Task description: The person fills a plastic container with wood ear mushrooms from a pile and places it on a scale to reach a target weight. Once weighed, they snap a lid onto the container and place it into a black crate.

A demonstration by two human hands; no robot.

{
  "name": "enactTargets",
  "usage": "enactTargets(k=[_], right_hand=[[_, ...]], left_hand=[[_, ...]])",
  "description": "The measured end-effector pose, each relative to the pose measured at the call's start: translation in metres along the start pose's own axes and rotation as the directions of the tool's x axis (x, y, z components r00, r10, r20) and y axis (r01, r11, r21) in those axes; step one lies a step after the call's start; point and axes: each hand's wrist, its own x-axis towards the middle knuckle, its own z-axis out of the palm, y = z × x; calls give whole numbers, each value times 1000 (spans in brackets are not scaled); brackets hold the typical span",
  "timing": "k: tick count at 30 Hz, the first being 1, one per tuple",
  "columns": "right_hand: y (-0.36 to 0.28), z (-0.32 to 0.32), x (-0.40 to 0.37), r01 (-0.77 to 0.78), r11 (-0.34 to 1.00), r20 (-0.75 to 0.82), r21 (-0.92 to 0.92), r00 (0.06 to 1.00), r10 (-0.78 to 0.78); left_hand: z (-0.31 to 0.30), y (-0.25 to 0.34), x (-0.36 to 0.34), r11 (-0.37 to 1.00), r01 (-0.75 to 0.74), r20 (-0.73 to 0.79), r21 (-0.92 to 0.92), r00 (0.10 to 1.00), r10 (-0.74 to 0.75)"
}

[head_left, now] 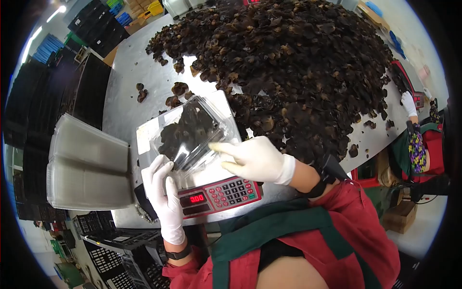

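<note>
A clear plastic box (211,108) with dark, leafy pieces (185,130) inside rests on the plate of a red scale (219,197), whose display glows red. My left hand (161,192), in a white glove, is at the box's near left corner, its fingers bent against the edge. From the right, my gloved right hand (255,159) reaches over the box's near right side, thumb and fingers closed at the clear rim. What lies between those fingers is too small to make out. A large heap of the same dark pieces (298,62) covers much of the metal table (127,72).
Stacked clear boxes (89,164) stand left of the scale. Loose dark pieces (179,88) lie behind it. At the far right, a co-worker's gloved hand (409,103) is beside another red scale (417,98). Black crates (103,257) are below the table's left side.
</note>
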Motion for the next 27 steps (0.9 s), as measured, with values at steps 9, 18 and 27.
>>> enactTargets(k=[9,18,27], right_hand=[[21,-28,34,-564,625,418,540,824,382],[34,-8,28,-538,377,418,754,836,357],[8,-23,-35,-425,470,222,774,876,427]], left_hand=[[12,-4,-7,989,109,-87,-101,989,-118],[-16,3,0,522,700,346,-486,703,-621],[-1,35,-60,314,549,369,-775,796,-481]])
